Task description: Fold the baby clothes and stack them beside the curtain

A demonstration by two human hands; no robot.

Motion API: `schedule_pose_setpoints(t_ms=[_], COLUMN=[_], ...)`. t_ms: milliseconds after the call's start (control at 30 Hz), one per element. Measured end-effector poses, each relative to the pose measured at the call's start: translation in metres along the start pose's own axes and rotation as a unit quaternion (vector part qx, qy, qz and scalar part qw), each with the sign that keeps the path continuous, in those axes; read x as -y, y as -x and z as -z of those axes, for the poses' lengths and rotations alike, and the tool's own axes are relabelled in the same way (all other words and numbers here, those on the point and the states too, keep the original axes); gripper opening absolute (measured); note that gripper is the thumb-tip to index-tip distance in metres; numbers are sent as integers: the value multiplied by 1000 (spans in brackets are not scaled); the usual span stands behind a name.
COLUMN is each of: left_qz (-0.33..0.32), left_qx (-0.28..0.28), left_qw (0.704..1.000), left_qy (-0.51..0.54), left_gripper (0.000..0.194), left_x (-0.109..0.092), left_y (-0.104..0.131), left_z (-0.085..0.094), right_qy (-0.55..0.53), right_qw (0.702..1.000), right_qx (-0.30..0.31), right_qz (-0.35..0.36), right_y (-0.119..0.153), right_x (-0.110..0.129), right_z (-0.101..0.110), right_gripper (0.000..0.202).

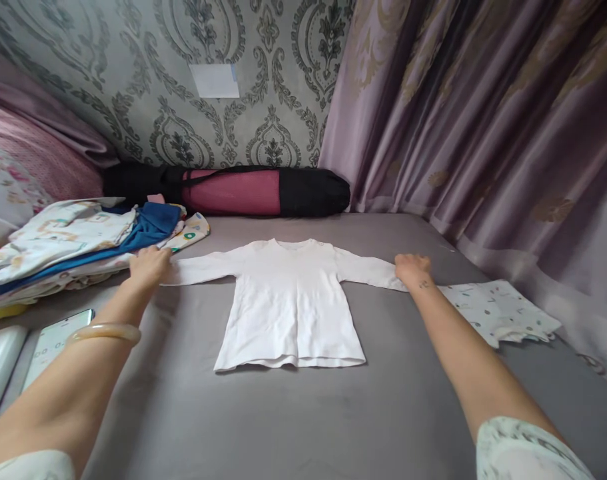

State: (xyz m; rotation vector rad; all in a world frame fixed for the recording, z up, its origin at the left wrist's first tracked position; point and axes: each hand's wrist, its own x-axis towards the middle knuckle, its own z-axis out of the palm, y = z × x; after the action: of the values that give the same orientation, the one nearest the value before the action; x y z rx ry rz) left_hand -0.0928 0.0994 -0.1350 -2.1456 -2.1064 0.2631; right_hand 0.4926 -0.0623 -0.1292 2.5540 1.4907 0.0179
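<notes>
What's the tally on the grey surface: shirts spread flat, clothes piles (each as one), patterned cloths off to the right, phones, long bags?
White shirt: 1
Clothes pile: 1
Patterned cloth: 1
Phone: 1
Long bag: 1
Total: 5

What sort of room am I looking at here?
Most likely a bedroom in a home: a grey, sheet-like cover is spread under the white shirt, purple curtains hang to the right, and patterned wallpaper covers the wall behind.
</notes>
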Motion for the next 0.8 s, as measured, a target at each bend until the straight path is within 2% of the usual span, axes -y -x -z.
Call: schedule_pose_setpoints(t_ms=[33, 100, 233, 300, 333, 467, 567, 633, 733, 800], left_qz=[-24, -106, -284, -317, -314, -232, -210, -208, -197, -190], left_qx=[-38, -98, -79, -68, -63, -16, 11, 27, 53, 31], left_qw=[999, 987, 928, 912, 913, 950, 960, 962, 967, 973], left_qy=[8, 76, 228, 252, 252, 209, 185, 174, 150, 130], left_gripper=[42, 41, 40, 45, 49, 60, 61, 63, 61, 54], left_x=[-12, -43, -111, -133, -139, -140, -133, -130, -133, -140], left_y=[2, 7, 17, 22, 24, 32, 34, 33, 31, 32], left_z=[4, 10, 7, -1, -6, -22, -26, -23, -8, 4], right_qy=[16, -18, -130, -153, -160, -169, -163, -159, -158, -151], right_qw=[1000, 994, 975, 972, 973, 978, 981, 981, 980, 982], right_qx=[-20, -58, -25, -11, -1, 30, 40, 53, 80, 61], right_qz=[10, 90, 179, 179, 168, 115, 102, 101, 92, 92], right_y=[4, 12, 28, 35, 37, 41, 39, 37, 35, 37], right_x=[15, 50, 113, 131, 135, 137, 133, 131, 133, 140], right_z=[3, 6, 1, -6, -9, -19, -20, -17, -11, -6], right_gripper=[32, 39, 44, 52, 57, 65, 66, 68, 68, 66])
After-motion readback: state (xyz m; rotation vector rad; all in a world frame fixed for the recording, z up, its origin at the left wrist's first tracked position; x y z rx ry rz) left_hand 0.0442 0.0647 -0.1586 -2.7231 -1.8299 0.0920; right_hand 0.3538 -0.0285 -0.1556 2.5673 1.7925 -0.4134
